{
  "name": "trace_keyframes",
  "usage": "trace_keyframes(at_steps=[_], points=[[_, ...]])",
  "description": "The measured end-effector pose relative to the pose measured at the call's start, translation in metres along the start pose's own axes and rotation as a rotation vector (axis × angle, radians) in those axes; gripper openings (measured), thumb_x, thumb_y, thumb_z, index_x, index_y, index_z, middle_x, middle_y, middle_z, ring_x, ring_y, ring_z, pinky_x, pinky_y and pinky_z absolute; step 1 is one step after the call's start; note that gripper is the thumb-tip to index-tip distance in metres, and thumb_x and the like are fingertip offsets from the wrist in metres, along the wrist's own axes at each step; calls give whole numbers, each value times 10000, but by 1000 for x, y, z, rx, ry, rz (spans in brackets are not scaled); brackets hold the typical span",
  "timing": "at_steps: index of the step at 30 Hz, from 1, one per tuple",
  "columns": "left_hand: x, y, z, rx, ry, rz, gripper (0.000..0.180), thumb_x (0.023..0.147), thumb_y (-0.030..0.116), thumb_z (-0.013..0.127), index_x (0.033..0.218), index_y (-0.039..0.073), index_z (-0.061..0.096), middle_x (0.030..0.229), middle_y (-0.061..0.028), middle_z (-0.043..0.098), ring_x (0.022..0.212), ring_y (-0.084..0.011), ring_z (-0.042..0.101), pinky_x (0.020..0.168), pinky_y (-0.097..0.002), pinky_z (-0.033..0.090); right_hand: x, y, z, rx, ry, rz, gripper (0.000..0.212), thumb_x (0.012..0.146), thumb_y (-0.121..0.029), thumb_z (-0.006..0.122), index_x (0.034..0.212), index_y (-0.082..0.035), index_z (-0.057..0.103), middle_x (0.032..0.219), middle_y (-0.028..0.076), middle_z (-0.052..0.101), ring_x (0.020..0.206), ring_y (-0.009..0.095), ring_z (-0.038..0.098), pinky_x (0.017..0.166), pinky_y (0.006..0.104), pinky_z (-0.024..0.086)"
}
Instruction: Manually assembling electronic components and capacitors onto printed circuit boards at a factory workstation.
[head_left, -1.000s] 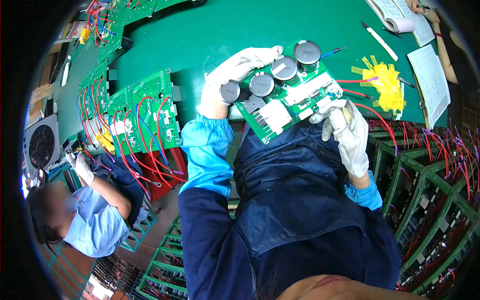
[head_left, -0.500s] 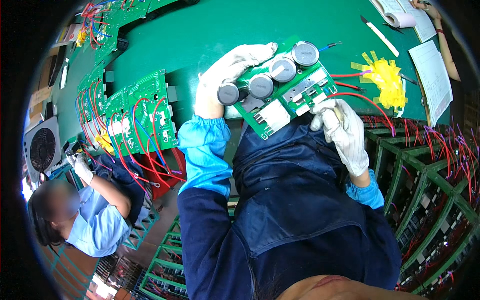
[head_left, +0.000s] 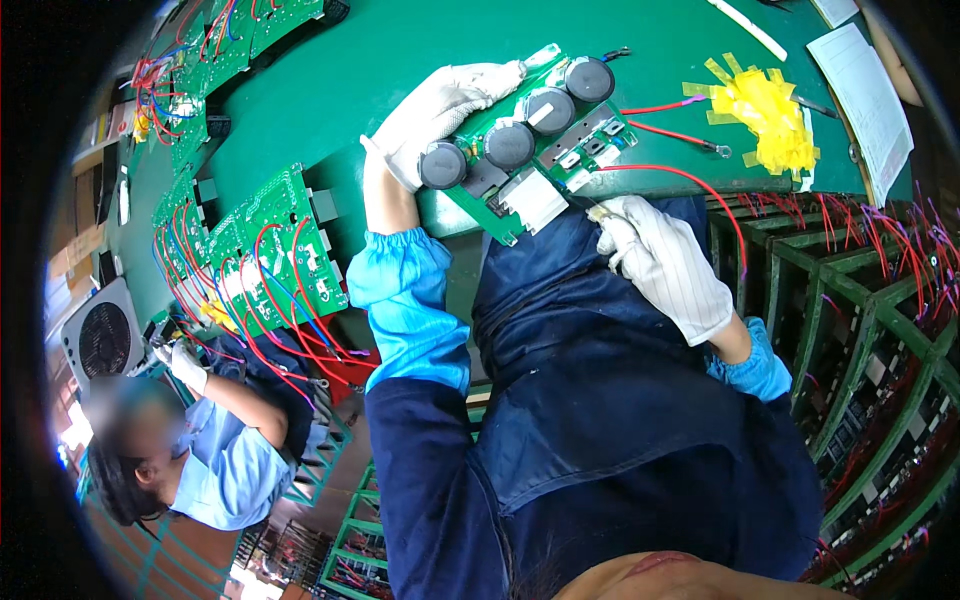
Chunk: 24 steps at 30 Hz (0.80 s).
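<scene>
A green circuit board [head_left: 552, 157] with several large dark round capacitors and a white block lies tilted across the table's near edge. My left hand [head_left: 435, 118], in a white glove, grips its left side, fingers stretched along the far edge. Red wires [head_left: 690, 172] trail off the board's right side. My right hand [head_left: 665, 262], gloved too, is closed in a pinch just off the board's near right edge. Something small and yellowish shows at its fingertips, too small to name.
More wired circuit boards [head_left: 265, 245] stand at the left. Yellow tape strips [head_left: 765, 118] and papers [head_left: 862, 110] lie at the right. A green rack [head_left: 855, 340] of wired parts stands right of me. A co-worker [head_left: 225, 450] sits left, near a fan [head_left: 103, 330].
My right hand has drawn back from the board's near right edge towards me. My left hand keeps its hold on the board. The whole view has shifted slightly.
</scene>
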<state>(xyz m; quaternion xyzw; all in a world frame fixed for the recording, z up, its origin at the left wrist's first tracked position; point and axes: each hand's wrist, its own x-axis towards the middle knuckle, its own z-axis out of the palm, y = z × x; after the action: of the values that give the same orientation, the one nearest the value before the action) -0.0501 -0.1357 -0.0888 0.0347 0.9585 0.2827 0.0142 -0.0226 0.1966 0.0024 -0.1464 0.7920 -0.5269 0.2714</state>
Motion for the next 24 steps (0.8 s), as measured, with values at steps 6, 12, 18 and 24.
trace_keyframes(at_steps=[6, 12, 18, 24], points=[[0, -17, 18, -805, 116, -65, 680, 1090, 449, 147, 1390, -95, 422, 1395, -168, 533, 1275, -261, 515, 1132, -363, 357, 7, 4, 16, -271, 139, -202, 164, 926, -63, 538, 1073, 10, 546, 900, 238, 641, 795, 432, 633, 663, 475, 512], [-2, -14, 14, -1038, 157, -117, 652, 1093, 432, 158, 1386, -80, 437, 1411, -157, 531, 1291, -241, 508, 1138, -358, 342, 0, 5, 14, -301, -87, -274, 130, 914, -109, 557, 1006, -16, 554, 779, 203, 623, 723, 394, 638, 626, 468, 519], [45, 31, -21, -230, 44, 28, 474, 1048, 376, 418, 1133, -27, 654, 1157, -100, 681, 1022, -183, 625, 930, -319, 465, -8, 9, 21, -318, 81, -411, 178, 919, -165, 627, 1056, -52, 637, 856, 152, 684, 731, 329, 673, 616, 415, 534], [60, 94, -49, -779, 516, -300, 407, 984, 338, 605, 1080, -51, 680, 1036, -135, 716, 909, -205, 678, 862, -328, 525, -7, 12, -10, -472, 258, -447, 234, 902, -191, 664, 1119, -105, 677, 885, 126, 703, 725, 290, 683, 616, 387, 539]])
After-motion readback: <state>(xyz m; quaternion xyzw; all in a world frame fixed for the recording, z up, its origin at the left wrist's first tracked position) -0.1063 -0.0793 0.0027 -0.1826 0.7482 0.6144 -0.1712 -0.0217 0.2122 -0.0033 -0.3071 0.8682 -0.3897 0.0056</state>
